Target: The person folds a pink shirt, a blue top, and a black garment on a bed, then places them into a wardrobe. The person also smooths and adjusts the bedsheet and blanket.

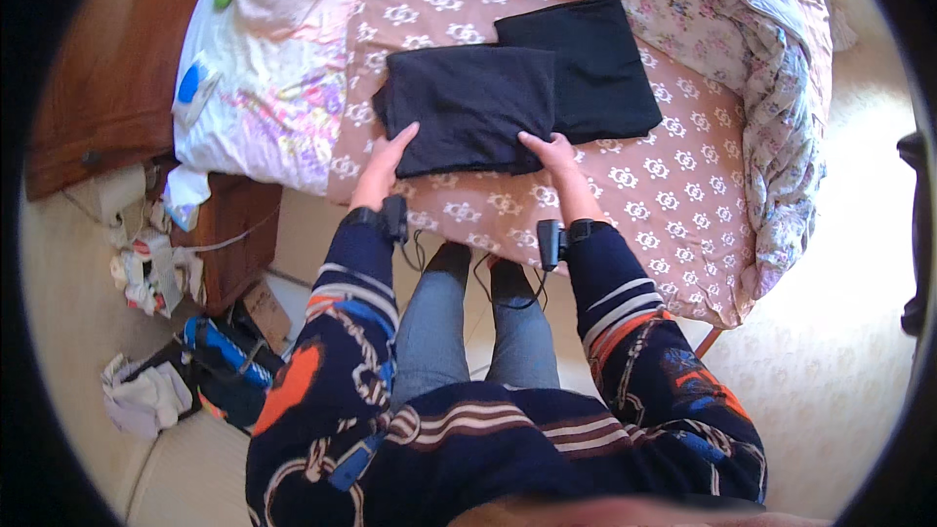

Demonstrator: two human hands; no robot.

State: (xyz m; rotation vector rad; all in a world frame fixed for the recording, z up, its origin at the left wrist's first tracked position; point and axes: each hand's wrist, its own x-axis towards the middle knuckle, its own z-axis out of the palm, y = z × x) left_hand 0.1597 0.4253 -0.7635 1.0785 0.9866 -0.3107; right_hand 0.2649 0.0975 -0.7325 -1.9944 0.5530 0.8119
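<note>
On the bed (683,244), black cloth (603,68) lay folded; left hand (385,163) and right hand (554,154) pinched charcoal cloth (473,102), apparently folded, not yet released

No text, label or number can be read. The white emblems on the sheet (683,224) form no legible letters. Print on the blue-white pack (195,84) is too small to tell
</note>
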